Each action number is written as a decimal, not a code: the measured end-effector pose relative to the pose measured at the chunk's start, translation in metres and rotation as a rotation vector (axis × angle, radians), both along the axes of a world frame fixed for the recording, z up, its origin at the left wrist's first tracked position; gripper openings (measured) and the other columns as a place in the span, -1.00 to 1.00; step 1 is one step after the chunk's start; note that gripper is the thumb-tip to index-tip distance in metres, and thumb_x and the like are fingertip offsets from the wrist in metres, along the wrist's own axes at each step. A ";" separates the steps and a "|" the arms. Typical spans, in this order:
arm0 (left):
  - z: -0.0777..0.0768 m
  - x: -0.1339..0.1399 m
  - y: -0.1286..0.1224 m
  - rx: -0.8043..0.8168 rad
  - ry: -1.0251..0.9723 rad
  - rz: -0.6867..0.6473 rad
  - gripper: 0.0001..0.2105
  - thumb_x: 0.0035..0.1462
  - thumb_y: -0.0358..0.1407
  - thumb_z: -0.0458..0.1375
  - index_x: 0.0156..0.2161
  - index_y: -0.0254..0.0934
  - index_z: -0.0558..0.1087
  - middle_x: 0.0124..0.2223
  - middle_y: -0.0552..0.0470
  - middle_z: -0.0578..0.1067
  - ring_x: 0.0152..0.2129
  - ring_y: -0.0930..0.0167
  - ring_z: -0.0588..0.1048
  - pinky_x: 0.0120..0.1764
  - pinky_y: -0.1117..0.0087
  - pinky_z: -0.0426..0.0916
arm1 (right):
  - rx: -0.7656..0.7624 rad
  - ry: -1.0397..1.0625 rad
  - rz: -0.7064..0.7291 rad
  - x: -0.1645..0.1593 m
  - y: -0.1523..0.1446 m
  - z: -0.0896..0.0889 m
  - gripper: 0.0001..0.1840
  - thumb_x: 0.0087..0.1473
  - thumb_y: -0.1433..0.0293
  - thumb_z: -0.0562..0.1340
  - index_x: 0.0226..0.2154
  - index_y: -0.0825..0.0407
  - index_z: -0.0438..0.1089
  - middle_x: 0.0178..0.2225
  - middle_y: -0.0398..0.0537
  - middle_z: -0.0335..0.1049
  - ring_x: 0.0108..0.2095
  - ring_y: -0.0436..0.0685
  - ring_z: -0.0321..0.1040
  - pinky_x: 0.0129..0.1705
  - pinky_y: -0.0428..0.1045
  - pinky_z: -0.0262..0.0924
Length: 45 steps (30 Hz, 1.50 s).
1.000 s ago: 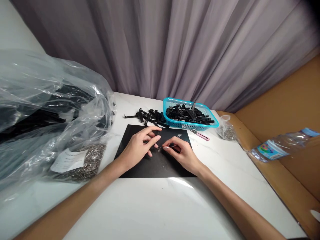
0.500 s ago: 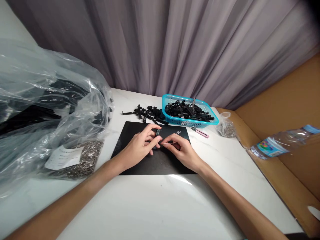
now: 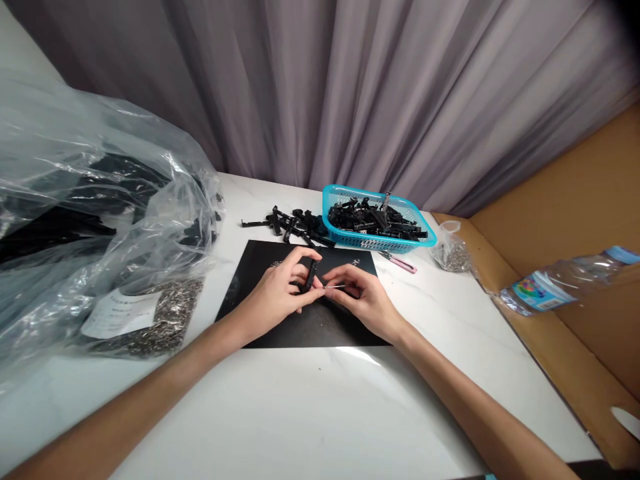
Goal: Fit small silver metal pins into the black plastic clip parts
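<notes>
My left hand (image 3: 280,290) is closed around a narrow black plastic part (image 3: 311,275), which tilts upward between its fingers. Pinched in my right hand (image 3: 364,293) is a thin metal pin (image 3: 336,287), its tip close to the left thumb and the part. Whether the pin touches the part I cannot tell. Both hands are over a black mat (image 3: 320,330). Small shiny metal pieces (image 3: 357,263) lie on the mat's far right, and more metal pieces (image 3: 276,265) lie beyond my left hand.
Behind the mat are a pile of black parts (image 3: 293,225) and a blue basket (image 3: 340,238) full of similar parts. A pink-handled cutter (image 3: 400,263) lies to the right, near a small bag (image 3: 453,253) and a plastic bottle (image 3: 560,283). A labelled bag of metal pieces (image 3: 175,313) sits left.
The black part in my left hand has turned and now shows its dark length more upright. My hands have come closer together, the pin nearer the left thumb.
</notes>
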<state>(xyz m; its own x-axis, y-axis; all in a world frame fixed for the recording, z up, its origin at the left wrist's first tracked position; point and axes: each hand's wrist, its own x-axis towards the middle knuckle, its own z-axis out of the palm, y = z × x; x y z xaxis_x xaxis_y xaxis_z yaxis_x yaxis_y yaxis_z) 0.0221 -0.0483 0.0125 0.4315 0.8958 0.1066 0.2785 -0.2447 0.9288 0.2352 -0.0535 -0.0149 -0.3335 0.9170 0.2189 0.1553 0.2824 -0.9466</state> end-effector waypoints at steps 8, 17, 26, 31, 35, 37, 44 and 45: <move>0.001 0.001 0.001 -0.014 0.000 -0.014 -0.58 0.18 -0.20 0.28 0.09 -0.16 0.29 -0.29 0.09 0.55 -0.44 0.43 0.49 -0.52 0.52 0.46 | 0.005 0.006 -0.029 0.001 0.000 -0.001 -0.78 0.16 0.19 0.41 -0.24 -0.02 0.53 -0.23 -0.07 0.56 -0.18 0.12 0.51 -0.12 0.00 0.38; -0.002 -0.002 0.001 0.142 0.075 -0.018 -0.61 0.20 -0.28 0.27 0.10 -0.12 0.33 -0.29 0.14 0.56 -0.31 0.43 0.56 -0.19 0.43 0.51 | -0.005 0.017 -0.037 0.000 -0.004 0.006 -0.84 0.17 0.26 0.40 -0.23 -0.02 0.64 -0.22 -0.05 0.65 -0.20 0.15 0.54 -0.13 0.00 0.37; -0.002 -0.001 0.001 0.167 0.126 -0.012 -0.67 0.26 -0.21 0.21 0.10 -0.12 0.33 -0.31 0.15 0.54 -0.35 0.44 0.54 -0.22 0.44 0.50 | -0.042 -0.001 -0.027 0.001 -0.004 0.010 -0.78 0.17 0.22 0.39 -0.18 -0.01 0.64 -0.18 -0.02 0.64 -0.18 0.16 0.54 -0.12 0.03 0.40; 0.001 0.001 -0.001 0.088 0.084 -0.031 -0.64 0.25 -0.20 0.21 0.11 -0.11 0.31 -0.27 0.13 0.56 -0.46 0.47 0.53 -0.37 0.49 0.48 | -0.007 -0.003 -0.109 0.006 -0.005 0.013 -0.74 0.11 0.17 0.43 -0.23 0.01 0.59 -0.20 -0.04 0.61 -0.18 0.15 0.52 -0.15 0.02 0.40; 0.001 0.001 -0.001 0.058 0.043 -0.023 -0.64 0.24 -0.18 0.24 0.10 -0.12 0.32 -0.28 0.11 0.54 -0.46 0.47 0.52 -0.47 0.53 0.45 | -0.010 -0.034 -0.111 0.007 -0.007 0.017 -0.74 0.14 0.16 0.41 -0.23 0.00 0.60 -0.20 -0.04 0.60 -0.18 0.15 0.50 -0.13 0.02 0.36; 0.001 0.002 -0.001 0.039 0.025 -0.030 -0.63 0.23 -0.17 0.24 0.10 -0.12 0.32 -0.27 0.10 0.53 -0.44 0.45 0.51 -0.51 0.55 0.44 | -0.006 -0.049 -0.111 0.007 -0.008 0.019 -0.74 0.14 0.15 0.41 -0.26 0.00 0.59 -0.23 -0.06 0.59 -0.21 0.14 0.49 -0.16 0.01 0.34; 0.002 0.005 -0.003 -0.003 0.004 -0.036 -0.61 0.22 -0.17 0.26 0.10 -0.13 0.31 -0.28 0.11 0.50 -0.45 0.46 0.50 -0.51 0.54 0.44 | 0.010 -0.137 -0.076 0.004 -0.010 0.015 -0.68 0.24 0.10 0.31 -0.28 0.02 0.51 -0.28 -0.07 0.53 -0.27 0.10 0.42 -0.22 -0.02 0.28; 0.002 0.005 -0.003 -0.002 -0.009 -0.034 -0.60 0.22 -0.16 0.27 0.10 -0.13 0.31 -0.28 0.11 0.51 -0.43 0.45 0.51 -0.49 0.53 0.46 | 0.030 -0.148 -0.082 0.005 -0.010 0.014 -0.69 0.26 0.10 0.30 -0.27 0.02 0.49 -0.28 -0.07 0.51 -0.28 0.10 0.41 -0.23 -0.02 0.27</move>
<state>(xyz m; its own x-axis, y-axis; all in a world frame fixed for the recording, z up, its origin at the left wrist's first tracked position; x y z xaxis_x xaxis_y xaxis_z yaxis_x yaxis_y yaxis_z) 0.0270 -0.0514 0.0142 0.4612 0.8807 0.1084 0.2616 -0.2517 0.9318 0.2397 -0.0631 -0.0006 -0.2886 0.9362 0.2008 0.3160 0.2911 -0.9030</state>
